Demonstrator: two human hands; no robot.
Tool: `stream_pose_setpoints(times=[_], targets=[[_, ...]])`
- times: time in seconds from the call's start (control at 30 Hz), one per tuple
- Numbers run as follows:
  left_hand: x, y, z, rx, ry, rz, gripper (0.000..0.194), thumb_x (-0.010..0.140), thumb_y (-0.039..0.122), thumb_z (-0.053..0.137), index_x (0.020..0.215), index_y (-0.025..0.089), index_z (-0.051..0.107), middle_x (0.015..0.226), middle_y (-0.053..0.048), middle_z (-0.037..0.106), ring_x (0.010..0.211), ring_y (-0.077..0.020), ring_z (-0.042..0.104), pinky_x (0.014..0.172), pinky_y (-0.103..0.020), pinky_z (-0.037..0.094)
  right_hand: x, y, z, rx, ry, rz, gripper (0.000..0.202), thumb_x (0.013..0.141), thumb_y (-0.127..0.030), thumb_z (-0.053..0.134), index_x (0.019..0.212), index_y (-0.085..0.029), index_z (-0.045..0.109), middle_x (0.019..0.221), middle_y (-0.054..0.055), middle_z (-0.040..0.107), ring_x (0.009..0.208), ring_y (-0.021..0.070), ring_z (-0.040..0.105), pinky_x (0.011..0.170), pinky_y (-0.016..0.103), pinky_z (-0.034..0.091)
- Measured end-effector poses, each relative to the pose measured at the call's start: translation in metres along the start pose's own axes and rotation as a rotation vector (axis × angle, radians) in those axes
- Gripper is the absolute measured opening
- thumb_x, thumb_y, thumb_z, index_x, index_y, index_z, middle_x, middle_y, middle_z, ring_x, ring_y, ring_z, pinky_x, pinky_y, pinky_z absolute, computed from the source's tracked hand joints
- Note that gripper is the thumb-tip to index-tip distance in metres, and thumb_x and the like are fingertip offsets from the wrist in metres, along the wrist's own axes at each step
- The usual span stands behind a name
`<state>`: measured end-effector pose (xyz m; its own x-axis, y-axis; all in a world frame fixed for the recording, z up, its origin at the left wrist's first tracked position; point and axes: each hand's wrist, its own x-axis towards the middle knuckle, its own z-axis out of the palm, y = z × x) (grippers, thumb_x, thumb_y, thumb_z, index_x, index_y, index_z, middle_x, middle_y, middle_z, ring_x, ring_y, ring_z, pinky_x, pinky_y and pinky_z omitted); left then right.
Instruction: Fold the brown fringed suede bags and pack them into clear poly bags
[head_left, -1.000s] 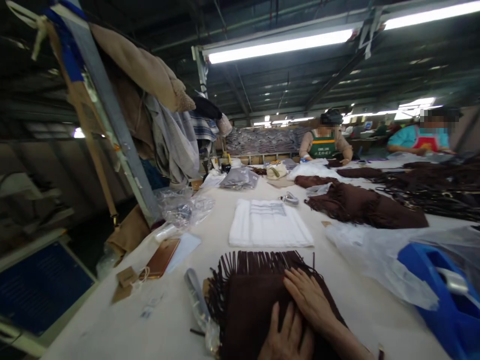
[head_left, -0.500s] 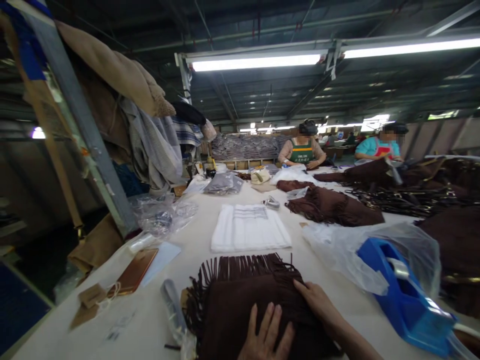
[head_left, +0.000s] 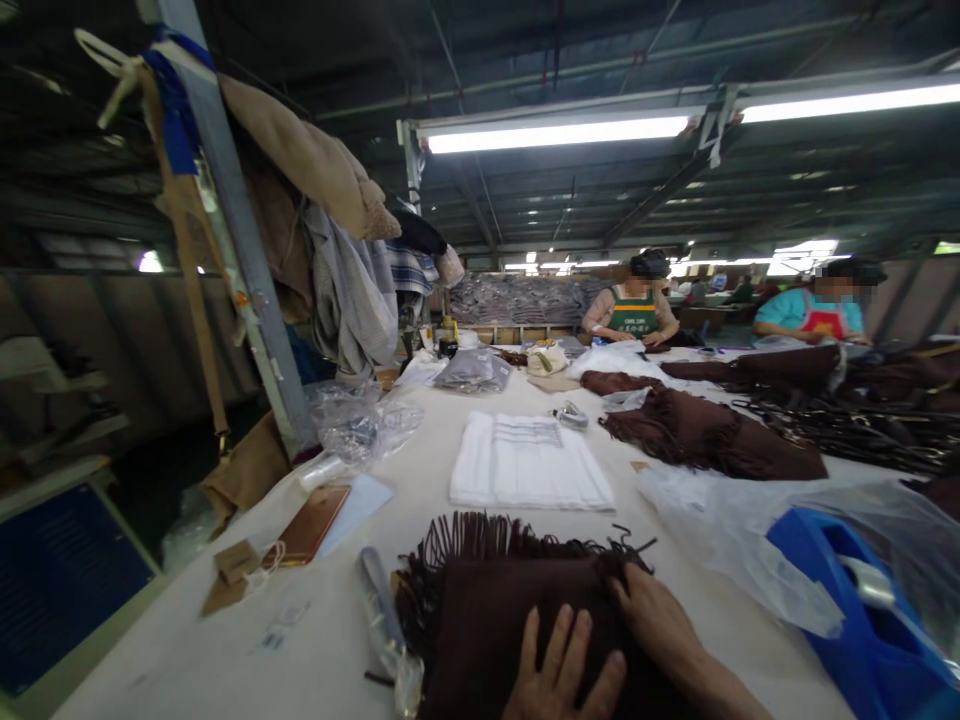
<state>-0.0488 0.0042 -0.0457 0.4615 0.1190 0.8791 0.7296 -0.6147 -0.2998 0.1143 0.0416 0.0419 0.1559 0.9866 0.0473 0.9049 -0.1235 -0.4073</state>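
A dark brown fringed bag (head_left: 487,620) lies flat on the table at the bottom middle, its strands spread along the top and left edges. My left hand (head_left: 562,670) rests palm down on its face with the fingers spread. At the bag's upper right corner, my right hand (head_left: 660,615) has its fingers bent over the fringe, gripping there; the fingertips are partly hidden among the strands. Along the bag's left side lies a grey-handled tool (head_left: 379,600), its lower end in clear plastic. A folded white cloth (head_left: 531,465) sits just beyond the bag.
A blue tape dispenser (head_left: 847,590) and clear plastic sheeting (head_left: 720,530) are at the right. More brown fringed goods (head_left: 720,435) lie behind. On the left are a phone (head_left: 309,525), cardboard tags (head_left: 232,575) and a metal post (head_left: 240,240). Two people work across the table.
The view has turned left, so everything sits further right. My right hand has closed further over the corner fringe, and strands there are now bunched. My left hand stays flat on the bag.
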Motion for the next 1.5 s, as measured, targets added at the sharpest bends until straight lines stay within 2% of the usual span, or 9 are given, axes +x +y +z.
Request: stream_pose_setpoints(times=[0.23, 0.33, 0.5, 0.67, 0.83, 0.97, 1.1, 1.27, 1.5], targets=[[0.004, 0.0, 0.001, -0.027, 0.076, -0.025, 0.04, 0.082, 0.023, 0.056, 0.122, 0.024, 0.052, 0.129, -0.013, 0.053, 0.116, -0.0285, 0.052, 0.105, -0.057, 0.024, 0.0, 0.006, -0.001, 0.025, -0.003, -0.007, 0.018, 0.081, -0.014, 0.038, 0.074, -0.021, 0.052, 0.078, 0.007, 0.067, 0.076, 0.0207, 0.063, 0.069, 0.029, 0.042], [0.009, 0.002, 0.001, -0.038, 0.0, -0.038, 0.038, 0.081, 0.022, 0.056, 0.119, 0.022, 0.055, 0.119, -0.013, 0.06, 0.115, -0.0296, 0.052, 0.105, -0.058, 0.023, 0.006, 0.006, 0.001, 0.059, 0.01, 0.012, 0.017, 0.083, -0.018, 0.038, 0.079, -0.019, 0.054, 0.081, 0.01, 0.066, 0.081, 0.0231, 0.062, 0.072, 0.031, 0.041], [0.004, -0.005, -0.002, 0.009, 0.077, -0.022, 0.032, 0.083, 0.023, 0.054, 0.114, 0.022, 0.059, 0.104, -0.011, 0.067, 0.111, -0.0289, 0.055, 0.104, -0.058, 0.025, 0.009, 0.007, -0.003, 0.195, -0.079, 0.102, 0.018, 0.078, -0.013, 0.04, 0.071, -0.018, 0.055, 0.086, 0.013, 0.067, 0.09, 0.0243, 0.062, 0.078, 0.031, 0.042], [-0.019, -0.051, -0.038, 0.191, -0.248, 0.002, 0.041, 0.088, 0.019, 0.037, 0.127, 0.018, 0.049, 0.112, -0.01, 0.064, 0.118, -0.024, 0.049, 0.11, -0.044, 0.02, 0.004, -0.011, -0.038, 0.481, -0.257, 0.118, 0.022, 0.075, -0.016, 0.037, 0.072, -0.019, 0.058, 0.073, 0.005, 0.069, 0.076, 0.019, 0.065, 0.067, 0.026, 0.048], [-0.002, -0.081, -0.065, 0.145, -0.489, -0.096, 0.071, 0.07, -0.003, 0.029, 0.14, 0.008, 0.022, 0.137, -0.009, 0.046, 0.131, -0.0188, 0.032, 0.107, -0.033, 0.027, 0.018, -0.059, -0.088, 0.815, -0.303, 0.135, 0.013, 0.068, -0.017, 0.046, 0.071, -0.018, 0.059, 0.056, 0.001, 0.063, 0.055, 0.0166, 0.061, 0.051, 0.024, 0.046], [0.011, -0.073, -0.067, 0.042, -0.537, -0.247, 0.079, 0.068, -0.007, 0.026, 0.142, 0.011, 0.005, 0.139, -0.009, 0.043, 0.133, -0.0147, 0.028, 0.105, -0.03, 0.032, 0.03, -0.077, -0.103, 0.828, -0.284, 0.091, 0.01, 0.065, -0.015, 0.049, 0.068, -0.017, 0.058, 0.053, 0.0, 0.061, 0.051, 0.0157, 0.058, 0.048, 0.024, 0.044], [0.005, -0.062, -0.064, -0.013, -0.594, -0.333, 0.082, 0.067, -0.01, 0.025, 0.142, 0.015, 0.004, 0.141, -0.012, 0.038, 0.132, -0.0177, 0.03, 0.103, -0.036, 0.036, 0.031, -0.07, -0.098, 0.821, -0.244, 0.032, 0.005, 0.061, -0.012, 0.052, 0.06, -0.017, 0.054, 0.054, -0.001, 0.058, 0.055, 0.0136, 0.056, 0.05, 0.021, 0.041], [-0.002, -0.055, -0.055, -0.012, -0.615, -0.296, 0.089, 0.062, -0.01, 0.029, 0.142, 0.021, 0.004, 0.142, -0.012, 0.036, 0.132, -0.0223, 0.03, 0.101, -0.042, 0.038, 0.017, -0.061, -0.093, 0.798, -0.268, 0.022, 0.006, 0.063, -0.015, 0.05, 0.067, -0.018, 0.053, 0.057, -0.001, 0.06, 0.053, 0.0144, 0.057, 0.047, 0.022, 0.04], [-0.008, -0.052, -0.045, -0.064, -0.577, -0.317, 0.083, 0.069, -0.006, 0.035, 0.142, 0.016, 0.002, 0.143, -0.02, 0.03, 0.135, -0.0278, 0.02, 0.101, -0.047, 0.036, 0.018, -0.068, -0.097, 0.767, -0.261, 0.019, 0.004, 0.064, -0.017, 0.051, 0.067, -0.019, 0.052, 0.057, -0.001, 0.06, 0.055, 0.014, 0.057, 0.05, 0.022, 0.042]])
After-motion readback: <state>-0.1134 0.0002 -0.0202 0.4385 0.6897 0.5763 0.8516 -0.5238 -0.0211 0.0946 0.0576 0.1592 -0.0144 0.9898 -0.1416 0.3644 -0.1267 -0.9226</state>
